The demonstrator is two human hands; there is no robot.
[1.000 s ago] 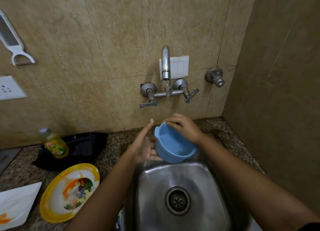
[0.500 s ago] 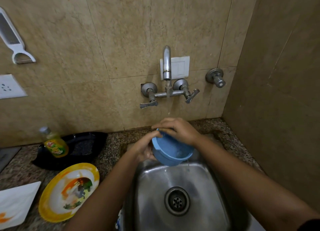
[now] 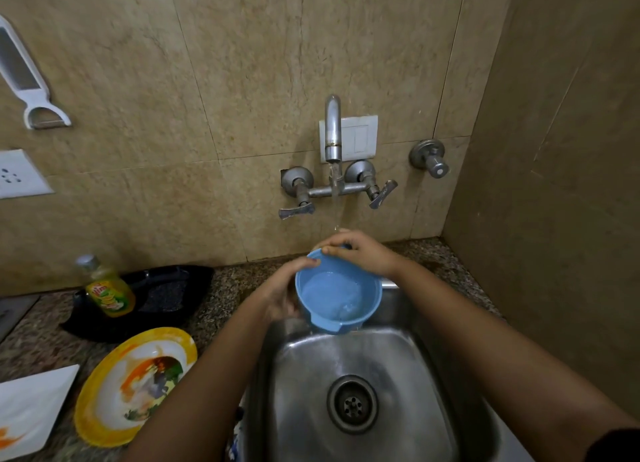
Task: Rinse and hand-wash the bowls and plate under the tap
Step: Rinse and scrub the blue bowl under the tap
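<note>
I'm holding blue bowl w/ water over back edge of sink, L hand & R hand fingers gripping its rim.

Dim, warm light; glare on top tile (edges bowed).

Two bare forearms, L & R, uncovered from wrist to approx. the elbow. Bare left hand: thumbnail shows a small dark-reddish patch, too small to tell if polish. Bare right hand: short, pale, rounded nails on the visible fingers. Clothing: edge of a plain black fabric sleeve on R upper arm, bottom-right corner of view
</note>
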